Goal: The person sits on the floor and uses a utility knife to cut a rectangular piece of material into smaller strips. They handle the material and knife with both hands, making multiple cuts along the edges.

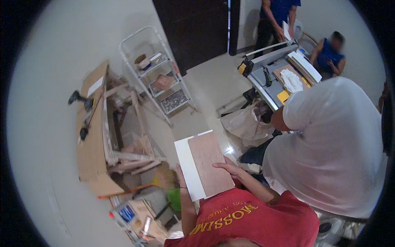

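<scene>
In front of my red shirt I hold two flat panels, a reddish plywood piece (210, 160) lying on a wider white one (189, 168). My left hand (179, 175) grips the white panel's left edge, its fingers mostly hidden behind it. My right hand (225, 166) is closed on the right edge, thumb resting on the plywood face. The panels are tilted, with their far ends near the middle of the view.
A cardboard-covered wooden frame (88, 160) with drills stands left, a white stepladder (123, 49) behind. At right, a white-shirted person (321, 144) leans at a machine table (259, 82) beside a cloth bag (242, 123); two blue-shirted people are beyond. Tools and scraps (135, 218) lie lower left.
</scene>
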Tool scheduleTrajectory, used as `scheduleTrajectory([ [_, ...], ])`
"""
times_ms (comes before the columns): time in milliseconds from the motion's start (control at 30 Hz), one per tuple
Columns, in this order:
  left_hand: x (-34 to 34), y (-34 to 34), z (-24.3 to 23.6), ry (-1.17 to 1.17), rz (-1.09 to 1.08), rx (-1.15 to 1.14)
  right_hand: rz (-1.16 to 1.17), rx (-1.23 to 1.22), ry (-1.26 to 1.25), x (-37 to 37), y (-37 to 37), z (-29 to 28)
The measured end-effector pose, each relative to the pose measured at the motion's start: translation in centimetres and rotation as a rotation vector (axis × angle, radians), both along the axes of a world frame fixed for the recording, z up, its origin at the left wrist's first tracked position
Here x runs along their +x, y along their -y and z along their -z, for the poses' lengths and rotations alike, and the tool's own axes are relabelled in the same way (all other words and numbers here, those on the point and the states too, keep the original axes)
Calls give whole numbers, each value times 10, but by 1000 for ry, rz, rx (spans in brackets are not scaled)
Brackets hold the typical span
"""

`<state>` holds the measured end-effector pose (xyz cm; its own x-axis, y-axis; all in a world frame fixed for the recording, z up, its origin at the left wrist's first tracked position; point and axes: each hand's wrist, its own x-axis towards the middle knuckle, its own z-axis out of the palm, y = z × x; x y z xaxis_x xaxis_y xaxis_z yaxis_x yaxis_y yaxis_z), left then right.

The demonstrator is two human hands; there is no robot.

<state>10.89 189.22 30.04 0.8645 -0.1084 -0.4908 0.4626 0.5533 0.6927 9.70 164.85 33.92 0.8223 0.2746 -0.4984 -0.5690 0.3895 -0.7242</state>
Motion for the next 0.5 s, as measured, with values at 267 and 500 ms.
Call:
scheduleTrajectory([
  [267, 90, -101, 129, -255, 264, 750, 365, -21, -38, 150, 17, -27],
  [500, 275, -145, 140, -142, 525, 1027, 687, -3, 7, 310, 6, -31],
])
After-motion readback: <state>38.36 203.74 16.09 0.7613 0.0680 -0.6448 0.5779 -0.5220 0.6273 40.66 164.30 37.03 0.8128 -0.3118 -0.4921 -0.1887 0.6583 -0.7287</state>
